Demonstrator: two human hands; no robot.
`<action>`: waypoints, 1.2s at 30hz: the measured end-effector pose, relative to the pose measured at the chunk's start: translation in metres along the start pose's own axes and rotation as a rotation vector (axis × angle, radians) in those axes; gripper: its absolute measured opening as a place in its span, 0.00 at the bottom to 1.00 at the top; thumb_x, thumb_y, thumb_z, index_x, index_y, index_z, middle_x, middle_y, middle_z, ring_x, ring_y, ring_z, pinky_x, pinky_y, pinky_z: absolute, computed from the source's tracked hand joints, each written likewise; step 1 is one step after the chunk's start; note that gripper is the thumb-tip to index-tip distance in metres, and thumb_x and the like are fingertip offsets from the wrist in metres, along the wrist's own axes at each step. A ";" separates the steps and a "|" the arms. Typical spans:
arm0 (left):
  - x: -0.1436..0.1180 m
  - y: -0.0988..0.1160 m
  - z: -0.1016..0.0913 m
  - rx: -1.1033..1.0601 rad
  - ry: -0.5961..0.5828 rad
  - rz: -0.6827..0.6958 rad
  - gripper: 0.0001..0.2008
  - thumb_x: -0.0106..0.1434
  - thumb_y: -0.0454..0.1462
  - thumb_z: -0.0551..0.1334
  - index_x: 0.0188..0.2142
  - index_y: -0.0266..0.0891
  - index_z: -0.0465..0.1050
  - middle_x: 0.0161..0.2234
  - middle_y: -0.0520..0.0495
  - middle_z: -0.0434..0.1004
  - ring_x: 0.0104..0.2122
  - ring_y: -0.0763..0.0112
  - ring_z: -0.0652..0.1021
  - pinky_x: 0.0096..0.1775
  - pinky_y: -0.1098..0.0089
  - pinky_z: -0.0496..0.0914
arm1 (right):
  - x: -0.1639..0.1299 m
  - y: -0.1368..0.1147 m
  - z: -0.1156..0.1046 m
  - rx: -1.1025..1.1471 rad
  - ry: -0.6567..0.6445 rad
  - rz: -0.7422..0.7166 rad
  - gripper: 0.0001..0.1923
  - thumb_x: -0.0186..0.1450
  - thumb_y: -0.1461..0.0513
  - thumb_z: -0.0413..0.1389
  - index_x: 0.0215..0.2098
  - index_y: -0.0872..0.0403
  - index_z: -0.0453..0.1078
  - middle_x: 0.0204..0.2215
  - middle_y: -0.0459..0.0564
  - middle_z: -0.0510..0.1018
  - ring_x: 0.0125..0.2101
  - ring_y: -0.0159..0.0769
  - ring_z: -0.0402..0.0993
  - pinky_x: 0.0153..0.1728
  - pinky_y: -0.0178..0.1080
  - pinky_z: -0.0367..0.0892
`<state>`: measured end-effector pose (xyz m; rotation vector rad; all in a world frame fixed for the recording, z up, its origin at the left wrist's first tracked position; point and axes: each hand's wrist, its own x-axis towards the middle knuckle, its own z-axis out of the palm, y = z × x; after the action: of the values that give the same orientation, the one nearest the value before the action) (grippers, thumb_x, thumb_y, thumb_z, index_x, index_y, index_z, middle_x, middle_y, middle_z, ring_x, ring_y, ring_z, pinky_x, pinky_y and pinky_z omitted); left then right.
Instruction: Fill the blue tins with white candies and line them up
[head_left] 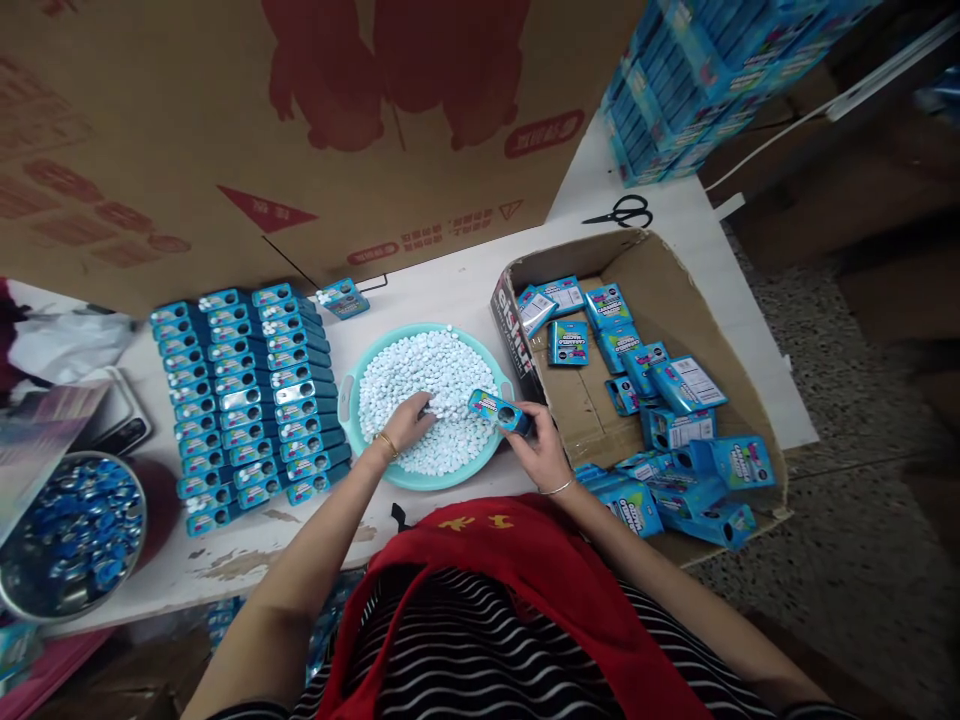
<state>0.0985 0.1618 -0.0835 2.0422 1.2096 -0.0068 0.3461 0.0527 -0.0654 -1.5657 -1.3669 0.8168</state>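
Observation:
My right hand (544, 450) grips a small blue box (491, 408), tilted over the right side of a turquoise basin (420, 483); a round dark hole shows at the box's near end. White pellet-like candies (442, 455) fill the basin. Among them is my left hand (405, 425), palm down, with thumb and fingers apart and the tips partly hidden by candies. To the left, three rows of upright blue boxes (240, 400) stand close together, some with white candies showing at their top holes. Another blue box (345, 298) lies behind the basin with candies at its end.
At right, an open cardboard tray (592, 430) holds several loose blue boxes. Black scissors (626, 212) lie behind it, near stacked blue packs (675, 90). A large carton (450, 190) walls off the back. A metal bowl (139, 540) of blue-wrapped pieces and a phone (124, 435) are at left.

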 end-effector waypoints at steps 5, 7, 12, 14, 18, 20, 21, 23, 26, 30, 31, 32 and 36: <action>-0.029 0.021 -0.047 -0.051 0.034 0.102 0.14 0.66 0.42 0.54 0.47 0.37 0.65 0.41 0.44 0.72 0.39 0.68 0.73 0.43 0.67 0.68 | 0.003 -0.001 -0.002 -0.033 0.045 -0.006 0.16 0.62 0.62 0.55 0.49 0.51 0.62 0.45 0.53 0.72 0.47 0.44 0.70 0.49 0.49 0.67; -0.041 0.033 -0.070 -0.032 0.035 0.148 0.14 0.67 0.42 0.54 0.47 0.38 0.65 0.40 0.45 0.72 0.38 0.68 0.73 0.42 0.67 0.68 | 0.006 -0.005 -0.001 -0.070 0.040 -0.042 0.16 0.62 0.63 0.54 0.48 0.51 0.62 0.45 0.54 0.72 0.47 0.44 0.70 0.49 0.49 0.67; -0.054 0.071 -0.110 0.134 -0.063 0.230 0.12 0.67 0.39 0.53 0.47 0.37 0.65 0.42 0.43 0.73 0.40 0.67 0.74 0.43 0.66 0.68 | 0.014 -0.013 0.008 -0.134 -0.009 -0.177 0.17 0.60 0.68 0.51 0.47 0.51 0.63 0.45 0.56 0.72 0.48 0.45 0.69 0.51 0.51 0.67; -0.054 0.090 -0.118 0.253 -0.130 0.216 0.10 0.67 0.38 0.53 0.45 0.37 0.66 0.42 0.43 0.73 0.40 0.65 0.75 0.42 0.66 0.69 | 0.015 -0.014 0.013 -0.147 -0.026 -0.219 0.18 0.59 0.69 0.50 0.48 0.52 0.63 0.45 0.56 0.72 0.49 0.45 0.69 0.51 0.51 0.67; -0.052 0.135 -0.124 0.582 -0.261 0.103 0.09 0.66 0.33 0.51 0.42 0.36 0.67 0.39 0.41 0.73 0.35 0.62 0.76 0.35 0.64 0.69 | 0.014 -0.013 0.019 -0.162 -0.036 -0.264 0.19 0.58 0.70 0.49 0.48 0.52 0.63 0.46 0.56 0.73 0.49 0.46 0.69 0.52 0.52 0.67; -0.053 0.159 -0.124 0.704 -0.278 0.057 0.12 0.65 0.29 0.49 0.43 0.35 0.67 0.38 0.39 0.73 0.33 0.60 0.76 0.31 0.64 0.69 | 0.014 -0.013 0.021 -0.154 -0.044 -0.266 0.20 0.58 0.70 0.49 0.48 0.52 0.63 0.47 0.57 0.72 0.50 0.46 0.68 0.52 0.52 0.66; -0.054 0.170 -0.124 0.744 -0.281 0.045 0.13 0.65 0.28 0.47 0.43 0.34 0.68 0.37 0.39 0.73 0.33 0.60 0.77 0.31 0.64 0.68 | 0.014 -0.012 0.021 -0.145 -0.048 -0.264 0.20 0.58 0.70 0.49 0.48 0.51 0.63 0.47 0.56 0.72 0.50 0.46 0.68 0.52 0.52 0.66; -0.056 0.187 -0.125 0.792 -0.289 0.035 0.15 0.64 0.26 0.46 0.42 0.35 0.68 0.37 0.39 0.73 0.34 0.58 0.77 0.30 0.64 0.68 | 0.014 -0.012 0.022 -0.122 -0.051 -0.263 0.20 0.58 0.70 0.49 0.48 0.51 0.63 0.47 0.56 0.72 0.51 0.45 0.68 0.52 0.52 0.67; -0.061 0.187 -0.131 0.792 -0.270 0.048 0.14 0.64 0.26 0.47 0.41 0.36 0.69 0.37 0.40 0.73 0.35 0.60 0.77 0.31 0.65 0.69 | 0.014 -0.011 0.022 -0.092 -0.046 -0.260 0.20 0.58 0.70 0.49 0.48 0.51 0.63 0.46 0.56 0.72 0.50 0.45 0.69 0.52 0.51 0.67; -0.060 0.120 -0.131 0.698 -0.122 -0.025 0.12 0.66 0.33 0.50 0.46 0.39 0.67 0.41 0.43 0.72 0.37 0.63 0.76 0.33 0.67 0.68 | 0.014 -0.007 0.018 -0.067 -0.033 -0.224 0.19 0.59 0.69 0.50 0.49 0.51 0.62 0.47 0.56 0.72 0.50 0.45 0.69 0.53 0.52 0.66; -0.058 0.095 -0.126 0.662 -0.106 -0.071 0.12 0.66 0.34 0.50 0.46 0.39 0.67 0.42 0.43 0.72 0.38 0.62 0.76 0.34 0.67 0.69 | 0.014 -0.006 0.017 -0.058 -0.023 -0.211 0.19 0.60 0.69 0.50 0.49 0.51 0.62 0.47 0.56 0.72 0.50 0.44 0.69 0.53 0.52 0.66; -0.055 0.070 -0.118 0.629 -0.120 -0.118 0.11 0.66 0.34 0.51 0.45 0.38 0.67 0.42 0.42 0.72 0.39 0.61 0.75 0.36 0.66 0.69 | 0.013 -0.005 0.015 -0.049 -0.013 -0.198 0.19 0.60 0.68 0.50 0.49 0.51 0.62 0.47 0.56 0.72 0.50 0.44 0.69 0.52 0.52 0.66; -0.030 -0.003 -0.064 0.358 -0.175 -0.171 0.12 0.62 0.31 0.52 0.43 0.37 0.68 0.42 0.40 0.72 0.44 0.59 0.74 0.44 0.62 0.68 | 0.012 -0.003 0.008 -0.026 -0.004 -0.149 0.18 0.61 0.68 0.51 0.50 0.51 0.62 0.48 0.56 0.72 0.51 0.43 0.69 0.53 0.52 0.66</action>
<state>0.0570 0.1783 -0.0283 2.1755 1.3406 -0.5060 0.3395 0.0659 -0.0647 -1.4629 -1.4830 0.7142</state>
